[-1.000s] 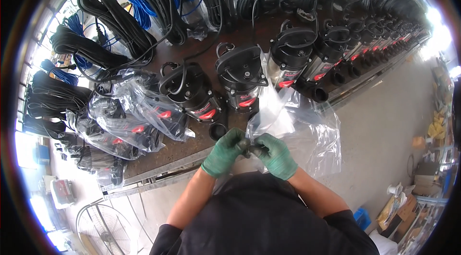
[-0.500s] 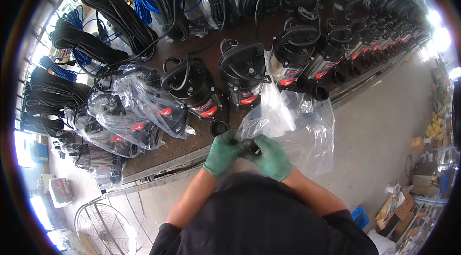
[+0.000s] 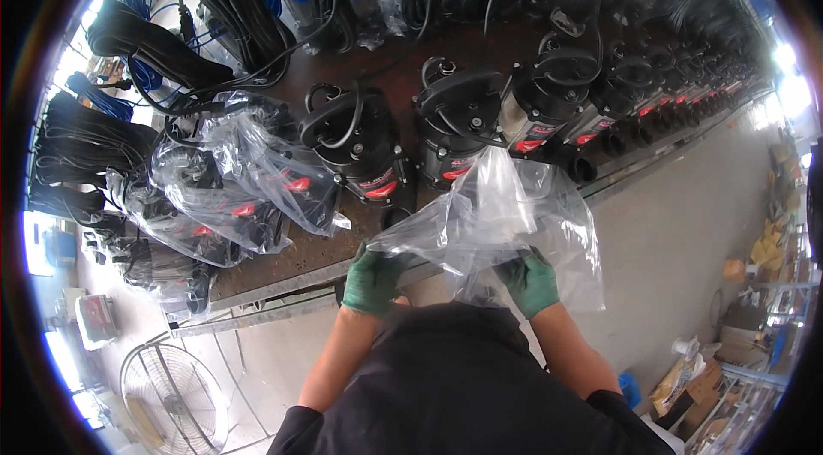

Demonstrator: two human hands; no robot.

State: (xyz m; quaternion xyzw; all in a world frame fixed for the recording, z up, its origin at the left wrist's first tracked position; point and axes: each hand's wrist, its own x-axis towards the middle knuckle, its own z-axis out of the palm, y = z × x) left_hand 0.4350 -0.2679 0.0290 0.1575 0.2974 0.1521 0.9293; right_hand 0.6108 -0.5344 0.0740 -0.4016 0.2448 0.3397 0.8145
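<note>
Because the two hands stand well apart, the large, loose bag of clear plastic film point(image 3: 561, 198) is stretched wide between them, which probably keeps its thin, creased sides from clinging together. The left hand in a green glove with dark fingers point(image 3: 370, 283) appears to pinch the bag's near left corner; the right hand in a matching glove point(image 3: 529, 281) sits behind the film (whether its fingers grip or merely spread, I cannot tell). The bag hangs over the front edge of the brown workbench point(image 3: 317, 251), partly covering a black-topped cylindrical pump with a red mark point(image 3: 459, 108). Pumps stand upright in a row, seemingly for easy reach.
</note>
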